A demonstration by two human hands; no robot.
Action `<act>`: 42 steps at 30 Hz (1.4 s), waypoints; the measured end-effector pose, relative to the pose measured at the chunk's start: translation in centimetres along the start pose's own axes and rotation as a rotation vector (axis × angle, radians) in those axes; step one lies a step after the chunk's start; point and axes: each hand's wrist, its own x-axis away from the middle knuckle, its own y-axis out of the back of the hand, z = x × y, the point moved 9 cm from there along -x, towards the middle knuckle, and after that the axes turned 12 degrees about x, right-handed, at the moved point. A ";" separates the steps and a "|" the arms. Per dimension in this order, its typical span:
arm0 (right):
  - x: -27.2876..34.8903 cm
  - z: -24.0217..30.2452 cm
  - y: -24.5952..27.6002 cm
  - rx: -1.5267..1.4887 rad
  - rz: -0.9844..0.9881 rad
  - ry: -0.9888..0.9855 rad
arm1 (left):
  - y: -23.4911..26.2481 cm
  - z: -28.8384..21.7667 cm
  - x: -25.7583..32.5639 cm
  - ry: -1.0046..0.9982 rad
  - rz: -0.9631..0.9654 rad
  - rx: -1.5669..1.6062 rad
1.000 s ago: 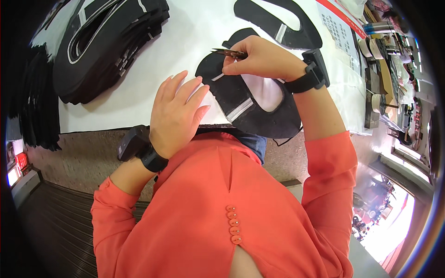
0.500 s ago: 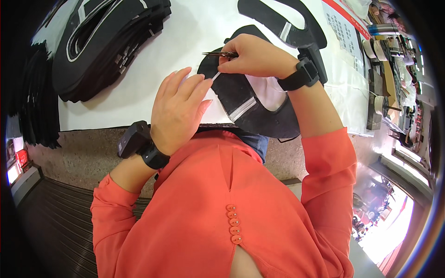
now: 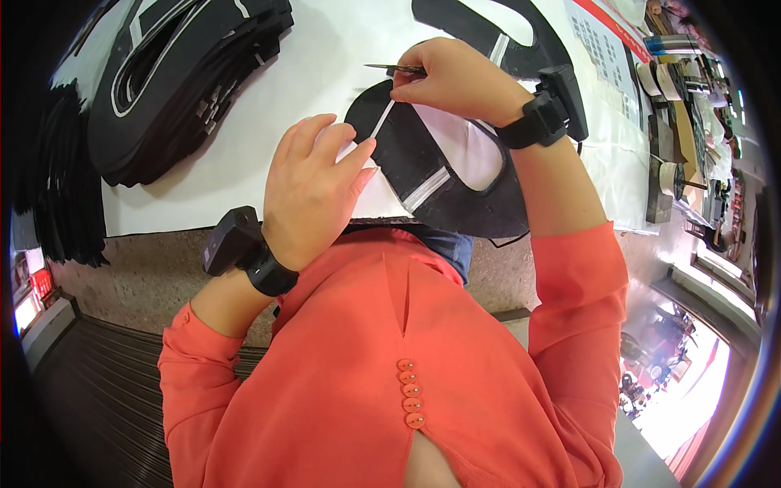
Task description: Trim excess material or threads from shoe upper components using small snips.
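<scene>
A black curved flat piece (image 3: 488, 207) lies on the white tabletop at the near edge, with a pale strip (image 3: 426, 189) across it. My right hand (image 3: 455, 77) is closed above its far side. It holds dark, pointed snips (image 3: 394, 67), blades toward the left, and pinches the upper end of a narrow white tape (image 3: 381, 120). The tape runs slanting down toward my left hand (image 3: 313, 183). That hand rests at the piece's left edge, fingers stretched out, with the index fingertip close to the tape's lower end. Whether it presses the tape is unclear.
Another black curved piece (image 3: 537, 49) with a pale strip lies farther back. At the far left stands a thick stack of black pieces (image 3: 187, 89), beside a bundle of black strips (image 3: 65, 179). A printed sheet (image 3: 602, 53) and tape rolls (image 3: 667, 89) are at the right.
My right hand has moved away from me, carrying the snips and the tape's upper end. A longer stretch of tape now shows between the hands. My left hand has barely moved.
</scene>
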 end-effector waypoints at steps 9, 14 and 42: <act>-0.1 -0.3 -0.6 0.062 -0.063 -0.015 | -1.2 0.1 -2.3 -0.145 -0.045 0.012; 2.9 0.2 1.3 0.057 -0.260 0.003 | -2.0 -0.1 -3.1 -0.199 0.031 -0.059; 13.1 3.3 -2.4 0.292 -0.410 -0.105 | -2.6 0.0 -3.6 -0.171 0.103 -0.031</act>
